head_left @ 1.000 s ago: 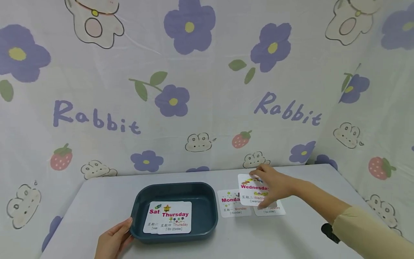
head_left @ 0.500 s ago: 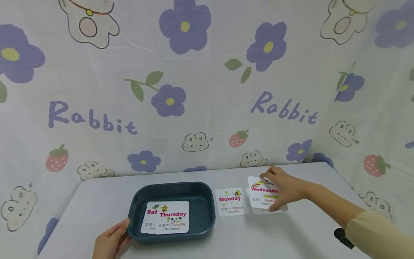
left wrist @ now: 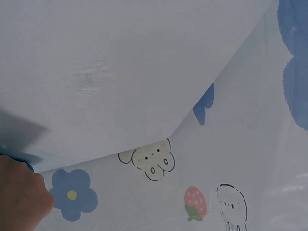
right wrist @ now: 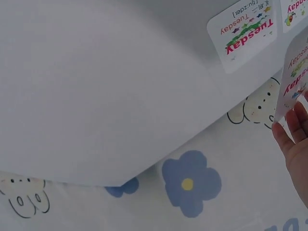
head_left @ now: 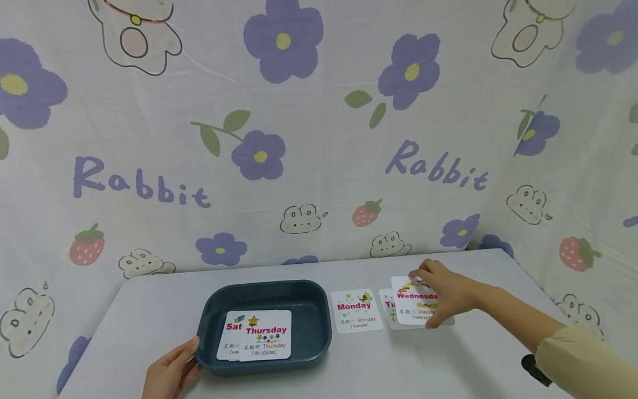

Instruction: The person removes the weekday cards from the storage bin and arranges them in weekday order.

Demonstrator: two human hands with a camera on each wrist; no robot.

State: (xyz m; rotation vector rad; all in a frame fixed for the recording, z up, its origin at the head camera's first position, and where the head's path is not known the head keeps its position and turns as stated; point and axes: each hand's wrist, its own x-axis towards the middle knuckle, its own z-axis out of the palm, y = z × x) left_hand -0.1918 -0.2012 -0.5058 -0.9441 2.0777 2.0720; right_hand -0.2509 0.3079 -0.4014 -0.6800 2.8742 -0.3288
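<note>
My left hand [head_left: 169, 368] grips the left wall of a dark teal tray [head_left: 313, 332], thumb at its rim. Inside lie a Thursday card [head_left: 269, 338] and, partly covered by it, a card reading "Sat" [head_left: 229, 332]. To the right of the tray, my right hand [head_left: 452, 291] pinches a white Wednesday card [head_left: 410, 306] by its top and bottom edges. That card overlaps a Tuesday card [head_left: 387, 317] on the table in the head view, hiding most of it. From the right wrist, the Wednesday card [right wrist: 294, 72] appears raised and tilted beside the flat Tuesday card [right wrist: 250, 31].
A Monday card [head_left: 356, 318] lies between the tray and the Tuesday card on the white table [head_left: 369, 366]. Behind the table hangs a cloth backdrop [head_left: 319, 138] printed with flowers and rabbits. A black band [head_left: 535, 370] is at the right sleeve.
My right hand has carried the Wednesday card to the right, from over the Monday card's edge to over the Tuesday card. Monday now shows whole. My left hand stays on the tray.
</note>
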